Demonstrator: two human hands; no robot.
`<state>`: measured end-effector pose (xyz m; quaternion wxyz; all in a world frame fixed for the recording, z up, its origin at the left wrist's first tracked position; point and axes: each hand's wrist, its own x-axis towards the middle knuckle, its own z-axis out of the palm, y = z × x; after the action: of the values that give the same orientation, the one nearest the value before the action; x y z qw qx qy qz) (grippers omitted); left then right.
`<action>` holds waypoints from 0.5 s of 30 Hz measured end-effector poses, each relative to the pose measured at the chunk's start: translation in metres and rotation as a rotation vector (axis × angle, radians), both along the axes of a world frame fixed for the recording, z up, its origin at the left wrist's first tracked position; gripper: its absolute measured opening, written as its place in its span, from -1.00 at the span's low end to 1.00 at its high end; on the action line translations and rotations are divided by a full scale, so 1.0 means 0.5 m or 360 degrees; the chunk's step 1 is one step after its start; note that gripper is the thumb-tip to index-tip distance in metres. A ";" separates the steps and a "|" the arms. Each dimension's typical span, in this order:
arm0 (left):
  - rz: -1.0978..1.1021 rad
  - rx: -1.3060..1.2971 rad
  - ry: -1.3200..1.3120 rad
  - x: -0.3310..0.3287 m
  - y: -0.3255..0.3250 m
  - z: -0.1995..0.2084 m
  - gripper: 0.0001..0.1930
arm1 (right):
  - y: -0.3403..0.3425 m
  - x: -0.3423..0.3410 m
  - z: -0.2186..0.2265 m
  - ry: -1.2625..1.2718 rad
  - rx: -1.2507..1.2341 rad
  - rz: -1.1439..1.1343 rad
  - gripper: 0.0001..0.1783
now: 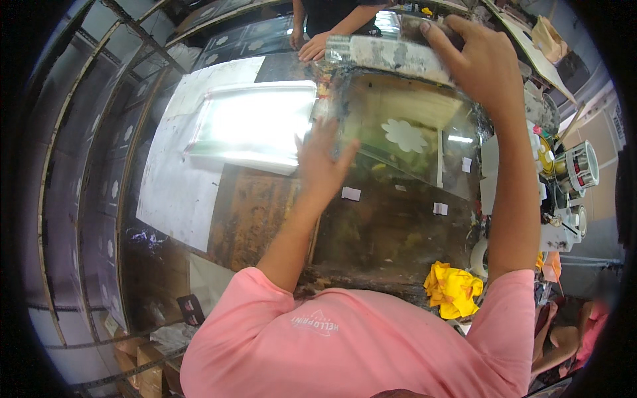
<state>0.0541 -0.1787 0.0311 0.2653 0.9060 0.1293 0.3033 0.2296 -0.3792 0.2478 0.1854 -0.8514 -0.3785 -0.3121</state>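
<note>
My left hand [325,162] has its fingers spread at the right edge of a shiny stack of clear sheets [255,123], which reflects bright light. Its thumb points toward a glassy panel with a pale flower shape [405,135] on it. My right arm reaches far forward. My right hand [481,63] bends its fingers at the right end of a worn, tape-covered bar [398,56] along the panel's far side. Thumb and forefinger close around something brownish, mostly hidden by the hand.
White paper [176,159] lies under the stack. A crumpled yellow cloth [452,290] and a tape roll [479,257] sit near my right side. Cans [576,166] stand at the right. Metal racks [79,166] line the left. Across the table is another person's hand [314,48].
</note>
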 end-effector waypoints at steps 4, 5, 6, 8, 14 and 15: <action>0.0237 -0.0032 0.0074 -0.043 0.130 -0.007 -0.36 | -0.005 -0.011 -0.026 -0.0206 0.0114 0.0004 -0.38; 0.0245 0.0054 0.0045 -0.054 0.174 -0.010 -0.36 | -0.008 -0.010 -0.027 -0.0069 0.0091 -0.0008 -0.38; 0.0338 0.0061 0.0123 -0.062 0.218 -0.014 -0.35 | -0.008 -0.011 -0.031 0.0061 0.0069 -0.0018 -0.38; 0.0437 0.0184 0.0108 -0.075 0.305 -0.026 -0.34 | -0.009 -0.009 -0.029 -0.0077 0.0031 -0.0035 -0.37; 0.0935 0.0338 0.0378 -0.087 0.466 -0.065 -0.28 | -0.008 -0.007 -0.025 -0.0017 -0.0045 -0.0033 -0.36; 0.1087 0.0430 0.0475 -0.089 0.461 -0.074 -0.27 | -0.009 -0.008 -0.027 -0.0036 -0.0039 -0.0044 -0.35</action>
<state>0.0097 0.0520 -0.0058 0.0059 0.8717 0.4194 0.2534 0.2258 -0.3837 0.2343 0.1661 -0.8552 -0.3726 -0.3196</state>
